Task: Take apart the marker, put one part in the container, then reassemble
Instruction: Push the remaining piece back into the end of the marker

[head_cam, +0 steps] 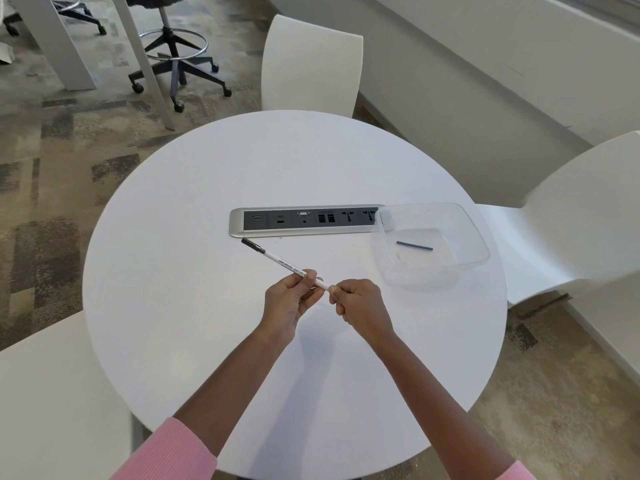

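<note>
A slim white marker [282, 263] with a black cap at its far left end is held above the round white table [207, 188]. My left hand [287, 303] pinches the barrel near its near end. My right hand [360, 306] is closed around the marker's very end, which its fingers hide. A clear plastic container [474, 233] stands at the table's right side. Inside it lies a thin dark stick-like part [414, 246], apart from both hands.
A silver and black power and data socket strip [304, 220] is set into the table's middle, just behind the marker. White chairs stand at the far side [311, 64], the right [571, 216] and the near left [52, 393].
</note>
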Demonstrator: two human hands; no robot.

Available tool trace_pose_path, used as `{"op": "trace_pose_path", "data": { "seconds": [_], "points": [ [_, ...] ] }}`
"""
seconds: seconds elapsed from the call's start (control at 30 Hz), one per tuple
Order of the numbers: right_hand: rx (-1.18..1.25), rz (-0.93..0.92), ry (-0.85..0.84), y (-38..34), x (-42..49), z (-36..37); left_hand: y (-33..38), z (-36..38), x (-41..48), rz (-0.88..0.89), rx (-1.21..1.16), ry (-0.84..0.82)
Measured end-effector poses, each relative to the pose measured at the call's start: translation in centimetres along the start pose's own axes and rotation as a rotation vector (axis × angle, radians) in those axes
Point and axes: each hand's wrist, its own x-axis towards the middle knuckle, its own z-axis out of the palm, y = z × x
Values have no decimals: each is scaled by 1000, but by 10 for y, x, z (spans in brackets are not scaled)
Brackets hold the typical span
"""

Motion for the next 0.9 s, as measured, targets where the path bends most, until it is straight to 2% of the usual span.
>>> {"op": "trace_pose_path", "data": {
  "seconds": [0.17, 0.33, 0.43, 0.5, 0.57, 0.77, 0.9],
  "points": [
    [193, 259, -171, -8, 5, -10, -1, 0, 0, -6, 14, -27],
    [586, 553, -395, -10, 9, -17, -3, 1, 1, -22, 18, -59],
    [657, 570, -424, -13, 10, -17, -3, 2, 1, -21, -15, -54],
    [588, 495, -382, -14, 9, -15, -2, 2, 3, -7, -31, -42],
    [430, 342, -279, -14, 7, -10, 1, 2, 4, 14, -38, -31],
    [-428, -349, 143, 0, -6, 5, 7, 6, 5, 16, -76, 18],
    [-626, -585, 274, 5, -8, 5, 8, 8, 4, 13, -68, 14]
  ]
}}
